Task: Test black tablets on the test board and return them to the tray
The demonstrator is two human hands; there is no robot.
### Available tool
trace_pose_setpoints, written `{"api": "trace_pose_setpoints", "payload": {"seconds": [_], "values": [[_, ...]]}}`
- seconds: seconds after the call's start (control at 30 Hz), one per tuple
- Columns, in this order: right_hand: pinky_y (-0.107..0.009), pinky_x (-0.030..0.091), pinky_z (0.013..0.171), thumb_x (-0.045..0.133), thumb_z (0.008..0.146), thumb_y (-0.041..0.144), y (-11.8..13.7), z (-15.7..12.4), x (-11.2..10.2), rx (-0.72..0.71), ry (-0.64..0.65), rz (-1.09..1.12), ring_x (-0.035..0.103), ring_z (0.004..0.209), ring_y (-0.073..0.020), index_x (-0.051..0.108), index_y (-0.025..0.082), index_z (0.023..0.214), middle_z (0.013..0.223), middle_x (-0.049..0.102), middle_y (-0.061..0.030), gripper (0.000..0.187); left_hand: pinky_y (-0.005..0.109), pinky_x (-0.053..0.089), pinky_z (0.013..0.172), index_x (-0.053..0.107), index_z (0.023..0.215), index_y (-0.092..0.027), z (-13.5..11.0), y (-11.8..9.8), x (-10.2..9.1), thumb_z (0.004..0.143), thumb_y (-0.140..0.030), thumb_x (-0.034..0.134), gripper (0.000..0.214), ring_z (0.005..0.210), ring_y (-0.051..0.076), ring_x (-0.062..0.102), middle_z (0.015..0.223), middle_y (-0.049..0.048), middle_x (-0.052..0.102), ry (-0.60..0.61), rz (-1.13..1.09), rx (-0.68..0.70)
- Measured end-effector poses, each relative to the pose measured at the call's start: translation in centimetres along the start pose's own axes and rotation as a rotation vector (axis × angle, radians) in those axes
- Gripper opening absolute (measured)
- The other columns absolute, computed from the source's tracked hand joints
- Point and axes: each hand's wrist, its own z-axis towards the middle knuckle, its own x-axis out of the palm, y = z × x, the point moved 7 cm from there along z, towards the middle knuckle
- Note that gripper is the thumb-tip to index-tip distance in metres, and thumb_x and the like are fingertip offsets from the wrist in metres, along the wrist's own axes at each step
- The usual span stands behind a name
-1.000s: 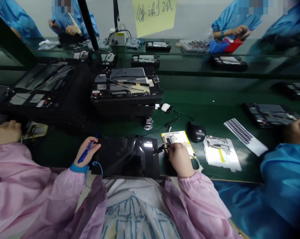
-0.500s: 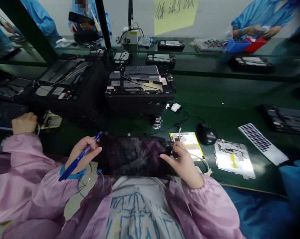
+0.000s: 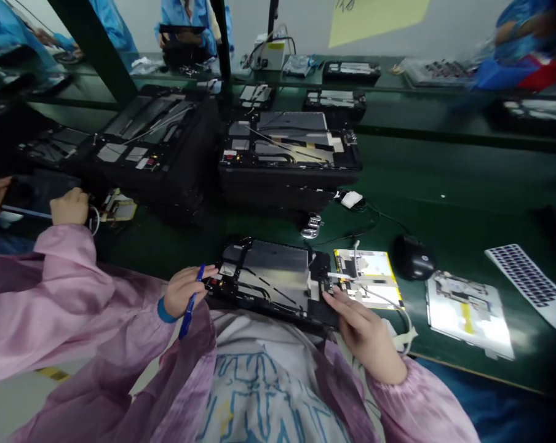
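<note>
A black tablet screen assembly (image 3: 278, 277) lies at the near table edge against my body, its inner side up, with grey panels and thin black cables showing. My left hand (image 3: 184, 292) grips its left end, a blue pen (image 3: 192, 301) tucked between the fingers. At the right end, my right hand (image 3: 361, 332) has its fingers on the corner, the thumb side partly hidden. A white cable (image 3: 342, 277) reaches that corner from the right, beside a yellow-edged circuit assembly (image 3: 374, 277).
Behind stand tall stacks of similar assemblies (image 3: 289, 175) (image 3: 144, 151). To the right are a black mouse (image 3: 414, 257), a silver plate with a board (image 3: 472, 314) and a white keyboard (image 3: 531, 283). A neighbour's hand (image 3: 70, 206) works at left; people in blue stand across the shelf.
The assembly has turned over, from its dark glossy face to its inner side. My right hand has shifted onto its right corner by the white cable. The camera view has swung left.
</note>
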Motion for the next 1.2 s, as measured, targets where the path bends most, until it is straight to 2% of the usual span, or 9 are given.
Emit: {"api": "trace_pose_setpoints", "payload": {"seconds": [0.17, 0.27, 0.4, 0.53, 0.73, 0.83, 0.93, 1.07, 1.2], "values": [[-0.043, 0.058, 0.081, 0.046, 0.087, 0.017, -1.6, -2.4, 1.0, 0.183, -0.037, -0.060, 0.067, 0.096, -0.0245, 0.064, 0.018, 0.109, 0.100, 0.069, -0.0105, 0.028, 0.033, 0.055, 0.080, 0.054, 0.066, -0.019, -2.3, 0.8, 1.5, 0.080, -0.013, 0.056, 0.015, 0.096, 0.021, 0.069, 0.108, 0.0114, 0.072, 0.160, 0.076, -0.214], [-0.050, 0.053, 0.091, 0.046, 0.091, 0.025, -2.3, -3.2, 1.7, 0.318, -0.103, -0.107, 0.062, 0.108, -0.0292, 0.064, 0.016, 0.108, 0.106, 0.068, -0.0132, 0.026, 0.034, 0.055, 0.080, 0.054, 0.077, -0.019, -2.8, 0.9, 1.5, 0.076, -0.011, 0.055, 0.008, 0.094, 0.021, 0.070, 0.116, 0.0153, 0.068, 0.206, 0.042, -0.270], [-0.059, 0.042, 0.099, 0.043, 0.093, 0.030, -1.4, -1.6, 3.7, 0.337, -0.074, -0.173, 0.048, 0.127, -0.0347, 0.060, 0.014, 0.115, 0.121, 0.063, -0.0171, 0.032, 0.033, 0.056, 0.077, 0.056, 0.087, -0.018, -2.5, 1.2, 0.7, 0.078, -0.012, 0.055, 0.011, 0.093, 0.022, 0.070, 0.110, 0.0138, 0.070, 0.228, 0.092, -0.316], [-0.064, 0.030, 0.105, 0.038, 0.095, 0.026, 0.0, 1.2, 6.1, 0.321, 0.092, -0.250, 0.037, 0.135, -0.0345, 0.056, 0.014, 0.124, 0.136, 0.053, -0.0158, 0.037, 0.031, 0.054, 0.076, 0.059, 0.086, -0.017, -0.7, 1.1, -0.3, 0.084, -0.025, 0.059, 0.008, 0.087, 0.021, 0.069, 0.098, 0.0108, 0.072, 0.166, 0.094, -0.427], [-0.072, 0.020, 0.105, 0.036, 0.096, 0.029, 2.2, 3.7, 6.5, 0.285, 0.178, -0.163, 0.028, 0.139, -0.0364, 0.036, 0.014, 0.142, 0.144, 0.043, -0.0174, 0.049, 0.024, 0.046, 0.053, 0.068, 0.087, -0.012, 4.3, -2.4, 1.7, 0.094, -0.053, 0.034, 0.054, 0.060, 0.013, 0.057, 0.072, 0.0083, 0.061, -0.030, -0.579, -0.506], [-0.063, 0.023, 0.109, 0.040, 0.095, 0.034, 5.0, 4.6, 5.0, 0.119, 0.134, 0.084, 0.031, 0.138, -0.0317, 0.044, 0.016, 0.132, 0.136, 0.050, -0.0155, 0.042, 0.021, 0.040, 0.046, 0.070, 0.082, -0.011, 6.1, -4.7, 5.4, 0.093, -0.046, 0.042, 0.046, 0.052, 0.009, 0.051, 0.067, 0.0061, 0.058, 0.156, -0.870, -0.594], [-0.054, 0.030, 0.109, 0.038, 0.096, 0.028, 6.2, 5.3, 3.3, 0.005, 0.100, 0.219, 0.051, 0.117, -0.0253, 0.058, 0.020, 0.101, 0.104, 0.063, -0.0092, 0.022, 0.019, 0.040, 0.046, 0.067, 0.085, -0.012, 6.7, -5.8, 7.6, 0.087, -0.037, 0.053, 0.029, 0.052, 0.009, 0.052, 0.064, 0.0036, 0.059, 0.283, -1.073, -0.690], [-0.044, 0.046, 0.090, 0.032, 0.097, 0.028, 1.2, 6.9, 1.1, 0.118, -0.056, 0.244, 0.058, 0.097, -0.0225, 0.056, 0.020, 0.092, 0.093, 0.062, -0.0092, 0.026, 0.016, 0.035, 0.043, 0.059, 0.083, -0.014, 6.9, -4.1, 8.0, 0.080, -0.028, 0.056, 0.014, 0.048, 0.007, 0.050, 0.063, 0.0011, 0.060, 0.136, -1.157, -0.836], [-0.048, 0.040, 0.100, 0.035, 0.096, 0.033, -5.8, 9.2, 2.4, 0.262, -0.041, -0.056, 0.047, 0.123, -0.0284, 0.057, 0.019, 0.086, 0.130, 0.054, -0.0145, 0.028, 0.020, 0.041, 0.051, 0.058, 0.080, -0.015, 7.2, -4.8, 11.2, 0.071, -0.016, 0.057, 0.009, 0.055, 0.010, 0.054, 0.068, 0.0019, 0.062, 0.359, -1.069, -0.853]]}}
